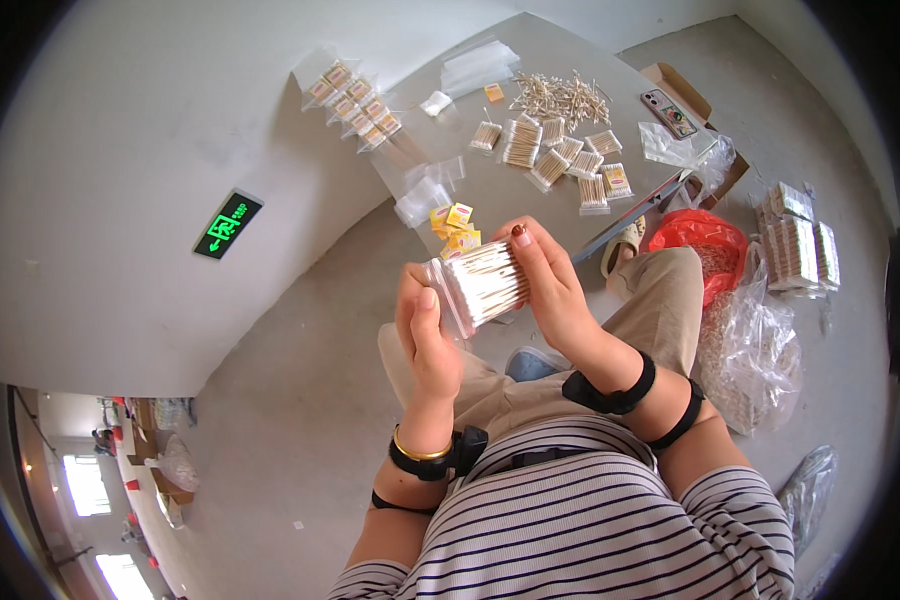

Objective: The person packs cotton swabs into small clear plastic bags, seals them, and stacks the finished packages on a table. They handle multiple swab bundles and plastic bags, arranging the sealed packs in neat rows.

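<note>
Above my lap, both hands hold a small clear zip bag packed with cotton swabs [488, 282]. My left hand [428, 335] is closed on the bag's zip end, its thumb on the front. My right hand [552, 290] grips the opposite end, thumb across the top. Just beyond the bag, a small heap of yellow cards [456, 228] lies at the table's near edge. Clear bags [425, 202] lie beside the cards. Farther back on the grey table [425, 130] are several filled swab packs [550, 165] and a pile of loose swabs [562, 98].
Bagged packs with yellow cards [350, 100] lie at the table's left. A phone [668, 112] rests on a cardboard box [675, 82] at the right. A red bag [698, 240], a clear sack [750, 350] and stacked swab packs [795, 240] stand on the floor to my right.
</note>
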Demonstrator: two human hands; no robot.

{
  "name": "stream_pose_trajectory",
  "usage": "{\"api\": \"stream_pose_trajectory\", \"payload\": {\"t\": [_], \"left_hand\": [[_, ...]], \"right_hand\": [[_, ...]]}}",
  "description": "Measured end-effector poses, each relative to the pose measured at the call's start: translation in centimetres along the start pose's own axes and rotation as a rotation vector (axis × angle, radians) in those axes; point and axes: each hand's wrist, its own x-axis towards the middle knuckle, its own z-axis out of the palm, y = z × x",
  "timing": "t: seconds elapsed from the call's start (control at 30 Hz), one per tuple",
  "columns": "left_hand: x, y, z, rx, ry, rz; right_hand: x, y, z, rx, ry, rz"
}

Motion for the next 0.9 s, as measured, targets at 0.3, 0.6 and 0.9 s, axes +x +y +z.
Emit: {"api": "stream_pose_trajectory", "payload": {"t": [0.3,0.6,0.9], "left_hand": [[0.9,1.3,1.9,0.195,-0.020,-0.069],[1.4,-0.4,0.5,0.446,-0.094,0.263],[1.9,1.3,1.5,0.260,-0.036,0.173]], "right_hand": [[-0.1,-0.4,0.5,-0.392,0.110,-0.428],[0.0,0.3,0.2,-0.194,0.064,-0.284],[0.4,0.1,0.3,-0.184,0.091,-0.231]]}}
